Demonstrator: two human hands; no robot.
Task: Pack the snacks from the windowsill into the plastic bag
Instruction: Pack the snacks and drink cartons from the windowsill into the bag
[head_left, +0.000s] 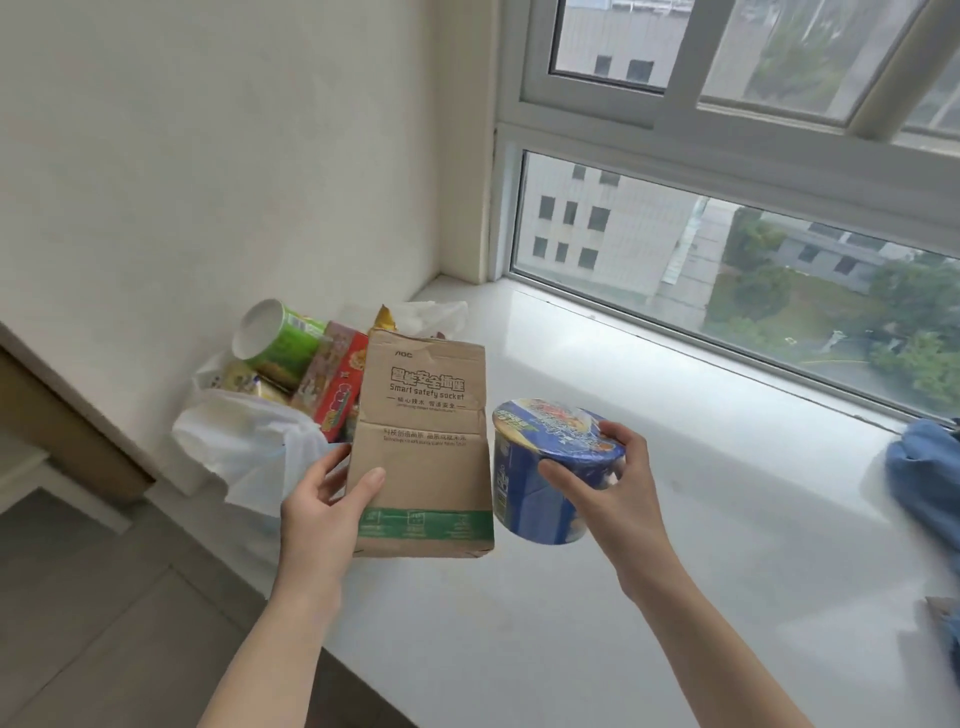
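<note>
Thumb pressing across the brown face of the cardboard box, fingers curling round its left edge from behind: left hand grasping it low down, near the green band. Holding it upright above the near edge of the windowsill. Probably handling light and fairly stiff, though creased and dented along the top, so likely giving way if squeezed mid-panel; gripping at the edges and corners looking the safer choice. Printed as a socket box and not a snack, so possibly not belonging in the bag at all.

Right hand grasping the blue noodle cup, thumb lying over the lid, fingers wrapping the far rim. Tilting the cup toward the box, just beside it but not plainly touching. Shrink film over the cup probably making it a little slippery; thin wall and foil lid likely crushing under a hard pinch. Taking hold round the stiffer rim, as now, seeming sound.

Further out, white plastic bag sitting open at the left end of the sill against the wall, already bulging. Green tube lying tilted on top, red packet leaning beside it, yellow packets tucked underneath. Soft, floppy mouth of the bag probably needing spreading before the cup goes in.

Blue cloth lying at the right end of the sill, well apart.
</note>
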